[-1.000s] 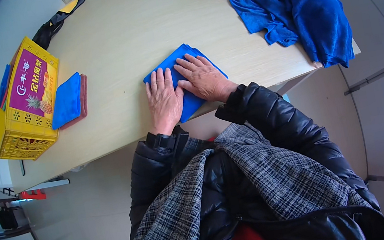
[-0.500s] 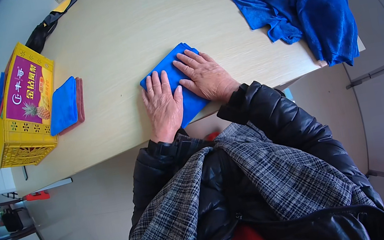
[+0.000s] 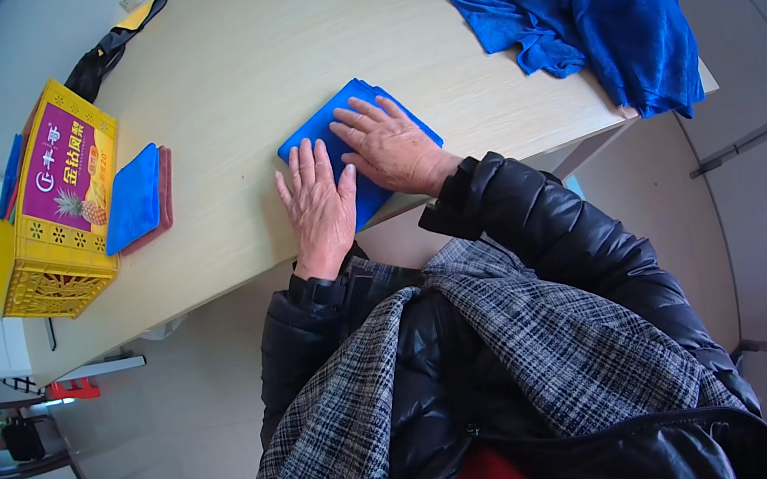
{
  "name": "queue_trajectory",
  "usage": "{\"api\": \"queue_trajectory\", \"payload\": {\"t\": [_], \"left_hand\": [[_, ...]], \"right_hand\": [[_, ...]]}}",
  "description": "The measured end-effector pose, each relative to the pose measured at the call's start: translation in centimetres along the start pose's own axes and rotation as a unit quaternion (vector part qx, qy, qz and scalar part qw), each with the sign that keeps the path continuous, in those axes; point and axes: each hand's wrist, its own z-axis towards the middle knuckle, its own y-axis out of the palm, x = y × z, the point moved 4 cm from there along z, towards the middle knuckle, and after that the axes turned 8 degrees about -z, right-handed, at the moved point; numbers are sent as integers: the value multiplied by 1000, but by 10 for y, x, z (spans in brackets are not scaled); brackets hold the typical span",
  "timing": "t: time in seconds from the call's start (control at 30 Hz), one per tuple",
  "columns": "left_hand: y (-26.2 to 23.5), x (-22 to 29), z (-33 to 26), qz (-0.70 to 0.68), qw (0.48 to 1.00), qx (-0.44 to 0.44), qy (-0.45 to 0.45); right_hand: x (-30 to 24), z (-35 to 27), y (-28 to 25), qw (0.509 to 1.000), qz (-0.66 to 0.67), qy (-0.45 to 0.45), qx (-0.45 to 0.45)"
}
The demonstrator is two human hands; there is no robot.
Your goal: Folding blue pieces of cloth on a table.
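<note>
At twelve o'clock before the person, the fingers of the left hand (image 3: 321, 217) and right hand (image 3: 395, 150) are extending straight and released over the folded blue cloth (image 3: 321, 124) on the table (image 3: 216, 115). At nine o'clock, blue and brown cloths (image 3: 133, 198) are lying beside a yellow crate (image 3: 61, 281); at two, a cloth heap (image 3: 558, 7) is sprawling.

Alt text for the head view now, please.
Open left hand and right hand, palms down over a folded blue cloth at the near edge of a table. A yellow crate stands at left, loose heaped cloths at right.
</note>
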Motion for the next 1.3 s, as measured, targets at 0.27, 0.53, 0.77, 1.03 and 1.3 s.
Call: {"api": "queue_trajectory", "payload": {"t": [0.27,0.53,0.77,1.03,1.3], "left_hand": [[8,6,-10,15,998,-30,45],[4,8,-7,6,997,-60,47],[1,10,-5,-8,997,-71,37],[4,10,-7,9,997,-68,35],[-4,13,-14,31,997,-57,29]], "right_hand": [[2,-2,27,999,5,-21,25],[3,0,27,1000,15,-11,-4],[4,0,28,1000,6,-11,-8],[5,-3,28,1000,18,-16,8],[3,-2,31,999,20,-30,29]]}}
